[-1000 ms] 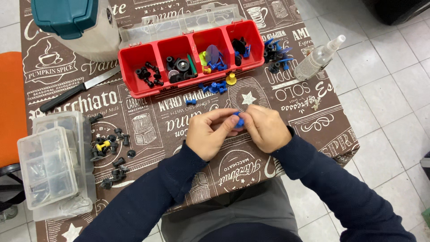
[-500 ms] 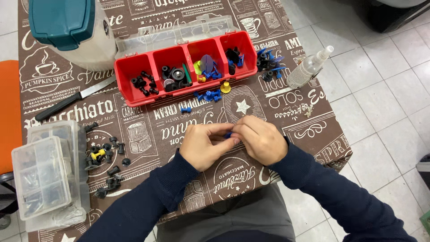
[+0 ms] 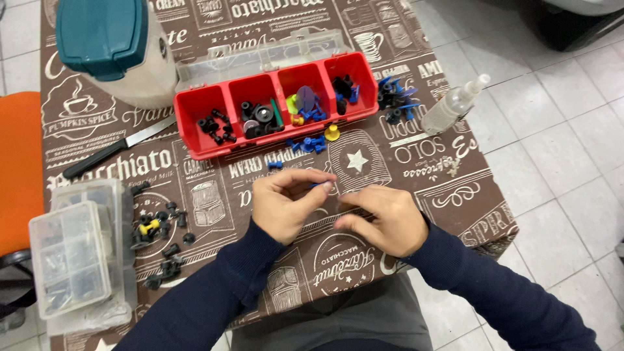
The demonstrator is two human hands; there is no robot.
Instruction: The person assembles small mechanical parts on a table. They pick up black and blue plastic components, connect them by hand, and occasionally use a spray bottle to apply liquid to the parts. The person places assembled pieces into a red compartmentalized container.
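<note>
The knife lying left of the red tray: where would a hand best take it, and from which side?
Probably by the black handle, coming from the table's left edge. The knife lies flat and slanted, with its blade tip running toward the red tray and the white jug, so the handle end is the freer one.

Room and furniture, viewed from above
Tabletop [image 3: 214,26] under brown cloth with white coffee-themed print; pale grey tiled floor [image 3: 559,162] from 12 to 5 o'clock; orange chair seat [image 3: 19,169] at 9 o'clock; lighting even.
</note>
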